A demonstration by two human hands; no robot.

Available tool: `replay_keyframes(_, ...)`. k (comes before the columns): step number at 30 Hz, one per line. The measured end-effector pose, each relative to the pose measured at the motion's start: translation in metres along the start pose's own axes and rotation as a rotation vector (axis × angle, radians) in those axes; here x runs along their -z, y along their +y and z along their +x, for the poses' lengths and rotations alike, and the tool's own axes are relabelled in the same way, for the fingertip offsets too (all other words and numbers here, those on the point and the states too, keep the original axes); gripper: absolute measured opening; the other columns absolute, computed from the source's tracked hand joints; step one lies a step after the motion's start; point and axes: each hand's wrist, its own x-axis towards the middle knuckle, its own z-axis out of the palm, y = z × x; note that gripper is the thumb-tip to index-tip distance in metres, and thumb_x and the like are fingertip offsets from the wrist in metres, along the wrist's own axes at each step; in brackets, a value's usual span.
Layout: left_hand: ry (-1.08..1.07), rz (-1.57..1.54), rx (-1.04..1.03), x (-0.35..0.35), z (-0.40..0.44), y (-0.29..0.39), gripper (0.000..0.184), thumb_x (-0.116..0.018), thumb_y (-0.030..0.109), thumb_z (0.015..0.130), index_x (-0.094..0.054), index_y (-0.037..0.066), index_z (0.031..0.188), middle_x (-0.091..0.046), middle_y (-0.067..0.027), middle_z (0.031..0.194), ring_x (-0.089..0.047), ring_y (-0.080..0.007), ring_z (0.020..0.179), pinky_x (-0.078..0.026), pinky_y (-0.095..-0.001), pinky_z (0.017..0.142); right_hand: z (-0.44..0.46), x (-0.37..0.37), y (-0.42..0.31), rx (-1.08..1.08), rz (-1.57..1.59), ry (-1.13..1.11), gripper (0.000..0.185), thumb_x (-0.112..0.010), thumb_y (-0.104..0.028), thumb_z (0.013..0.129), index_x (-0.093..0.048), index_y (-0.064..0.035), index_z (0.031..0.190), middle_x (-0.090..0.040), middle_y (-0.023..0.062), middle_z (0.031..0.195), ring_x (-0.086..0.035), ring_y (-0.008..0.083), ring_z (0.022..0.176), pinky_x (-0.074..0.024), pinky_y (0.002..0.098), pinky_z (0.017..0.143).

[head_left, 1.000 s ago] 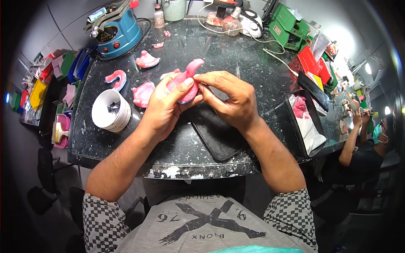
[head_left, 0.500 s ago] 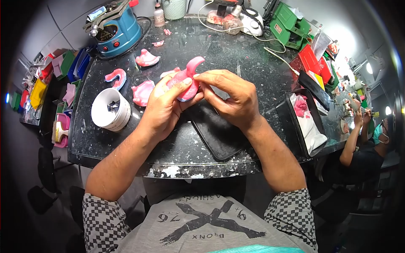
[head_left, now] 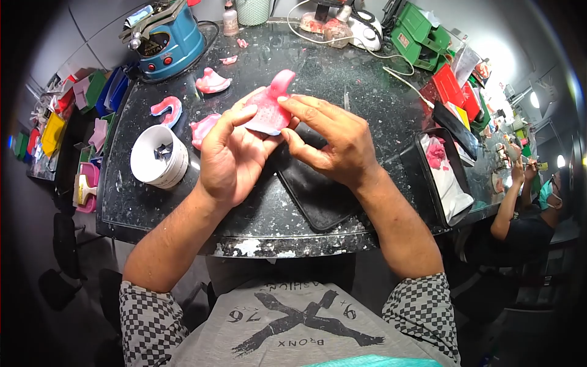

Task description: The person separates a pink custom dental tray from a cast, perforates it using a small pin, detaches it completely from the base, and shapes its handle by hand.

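Observation:
A pink moulded piece point(head_left: 266, 111) with a blue-white lower edge and an upright pink handle is held between both hands above the table. My left hand point(head_left: 235, 150) lies palm up under its left side, fingers behind it and thumb at its edge. My right hand point(head_left: 327, 137) grips its right side, index finger near the handle's base and thumb lower down. Left of my left hand lies a pink piece point(head_left: 203, 129), partly covered by the fingers. Farther off are a pink and white piece point(head_left: 212, 81) and a U-shaped pink and blue piece point(head_left: 167, 111).
A white tub point(head_left: 159, 156) holds metallic bits. Beneath my hands lies a black flat object point(head_left: 318, 199). A blue machine point(head_left: 168, 52) stands back left on the black table point(head_left: 269, 235). At right are a black tray point(head_left: 441, 183), a red bin point(head_left: 448, 87) and a seated person point(head_left: 526, 229).
The pink piece has turned, showing more of its broad pitted face and blue-white edge. My left fingers have loosened and opened out, with the thumb drawn back. My right fingers have shifted along its side.

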Motion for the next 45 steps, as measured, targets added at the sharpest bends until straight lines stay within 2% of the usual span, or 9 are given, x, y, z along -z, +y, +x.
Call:
replay_keyframes(5, -0.069, 0.046, -0.010, 0.002, -0.001, 0.000, 0.067, -0.051, 0.028, 0.094, -0.031, -0.007, 0.148, -0.044, -0.0217, 0.147, -0.042, -0.0321, 0.138, -0.032, -0.0473, 0.117, 0.002, 0.003, 0.001, 0.049, -0.080, -0.013, 0.036, -0.076, -0.022, 0.081, -0.070, -0.0067, 0.113, -0.072, 0.0130, 0.108, -0.072, 0.0281, 0.097, -0.0587, 0.0367, 0.083)
replay_keyframes(12, -0.035, -0.045, 0.009, 0.000, 0.000, -0.001, 0.053, -0.054, 0.023, 0.095, -0.044, -0.005, 0.138, -0.056, -0.0199, 0.133, -0.056, -0.0322, 0.123, -0.043, -0.0467, 0.109, 0.001, 0.005, -0.002, 0.014, -0.026, -0.018, 0.029, -0.077, -0.018, 0.080, -0.067, -0.0054, 0.104, -0.072, 0.0127, 0.105, -0.073, 0.0260, 0.096, -0.0583, 0.0353, 0.083)
replay_keyframes(19, 0.111, 0.159, 0.145, 0.013, 0.013, 0.009, 0.038, -0.046, 0.029, 0.099, -0.052, -0.002, 0.121, -0.066, -0.0261, 0.114, -0.071, -0.0349, 0.090, -0.061, -0.0331, 0.070, 0.004, 0.007, 0.010, -0.758, 0.851, 0.102, 0.018, -0.064, -0.018, 0.099, -0.065, -0.0015, 0.093, -0.070, 0.0047, 0.085, -0.066, 0.0096, 0.076, -0.0546, 0.0256, 0.074)
replay_keyframes(27, 0.116, 0.407, 0.256, 0.028, 0.017, 0.011, 0.026, -0.053, 0.030, 0.099, -0.055, 0.007, 0.111, -0.070, -0.0130, 0.100, -0.070, -0.0236, 0.071, -0.050, -0.0237, 0.050, 0.016, 0.032, 0.014, -1.192, 1.152, -0.420, 0.041, -0.061, -0.044, 0.097, -0.065, -0.0047, 0.087, -0.068, 0.0078, 0.078, -0.067, 0.0133, 0.065, -0.0525, 0.0220, 0.054)
replay_keyframes(30, 0.198, 0.399, 0.266, 0.030, 0.019, 0.010, 0.027, -0.054, 0.028, 0.100, -0.056, 0.012, 0.121, -0.070, -0.0097, 0.108, -0.070, -0.0194, 0.085, -0.050, -0.0233, 0.049, 0.009, 0.023, 0.017, -1.088, 1.115, -0.377, 0.037, -0.064, -0.041, 0.096, -0.065, -0.0054, 0.087, -0.067, 0.0067, 0.075, -0.067, 0.0122, 0.066, -0.0518, 0.0214, 0.053)
replay_keyframes(34, 0.316, 0.427, 0.213, 0.015, 0.013, 0.012, 0.028, -0.048, 0.032, 0.104, -0.057, 0.013, 0.123, -0.070, -0.0094, 0.107, -0.068, -0.0128, 0.093, -0.048, -0.0199, 0.049, 0.007, 0.009, 0.011, -0.531, 0.843, -0.134, 0.034, -0.077, -0.024, 0.086, -0.066, -0.0063, 0.112, -0.066, 0.0076, 0.109, -0.064, 0.0168, 0.107, -0.0538, 0.0316, 0.088)
replay_keyframes(35, 0.043, 0.341, 0.347, 0.037, 0.018, 0.020, 0.041, -0.046, 0.043, 0.103, -0.056, 0.009, 0.125, -0.070, -0.0125, 0.097, -0.070, -0.0122, 0.076, -0.046, -0.0174, 0.042, 0.009, 0.015, 0.013, -0.425, 0.677, -0.278, 0.054, -0.082, -0.020, 0.078, -0.062, -0.0098, 0.128, -0.062, 0.0068, 0.124, -0.056, 0.0203, 0.121, -0.0452, 0.0369, 0.103)
replay_keyframes(40, 0.061, 0.450, 0.504, 0.009, 0.013, 0.020, 0.075, -0.036, 0.068, 0.096, -0.056, -0.001, 0.115, -0.067, -0.0148, 0.082, -0.061, -0.0165, 0.043, -0.041, -0.0182, 0.028, 0.003, 0.007, 0.004, -0.154, 0.509, -0.318, 0.048, -0.082, -0.019, 0.074, -0.069, -0.0125, 0.119, -0.064, 0.0109, 0.126, -0.059, 0.0285, 0.118, -0.0461, 0.0400, 0.103)
replay_keyframes(45, -0.005, 0.558, 0.414, 0.009, 0.016, 0.016, 0.078, -0.035, 0.074, 0.093, -0.058, 0.002, 0.112, -0.068, -0.0101, 0.089, -0.067, -0.0184, 0.066, -0.051, -0.0266, 0.048, 0.001, 0.009, 0.016, -0.134, 0.592, -0.355, 0.039, -0.079, -0.011, 0.075, -0.070, -0.0047, 0.112, -0.070, 0.0093, 0.111, -0.066, 0.0261, 0.106, -0.0513, 0.0366, 0.095)
